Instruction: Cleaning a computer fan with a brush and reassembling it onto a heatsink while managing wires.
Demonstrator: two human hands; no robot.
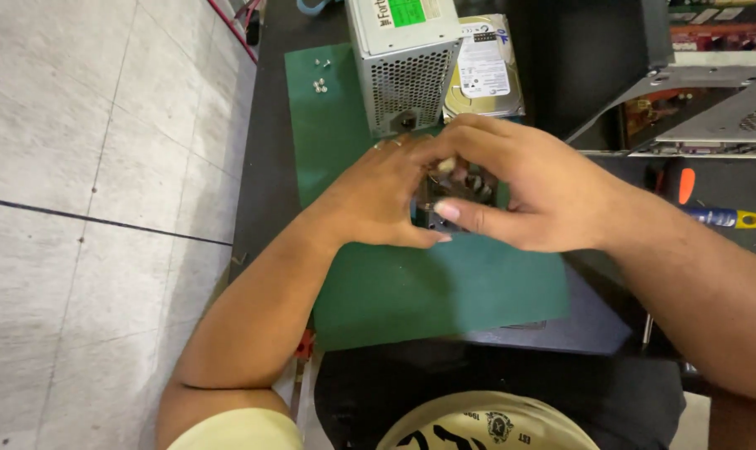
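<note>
Both hands meet over green rectangular mat (445, 287) on dark surface (270, 167) — left hand (378, 196) and right hand (528, 192) clamped on small dark cooling fan (470, 185), mostly hidden. Grey perforated metal power supply box (403, 71) far — loose silver screws (319, 83) far left.
</note>
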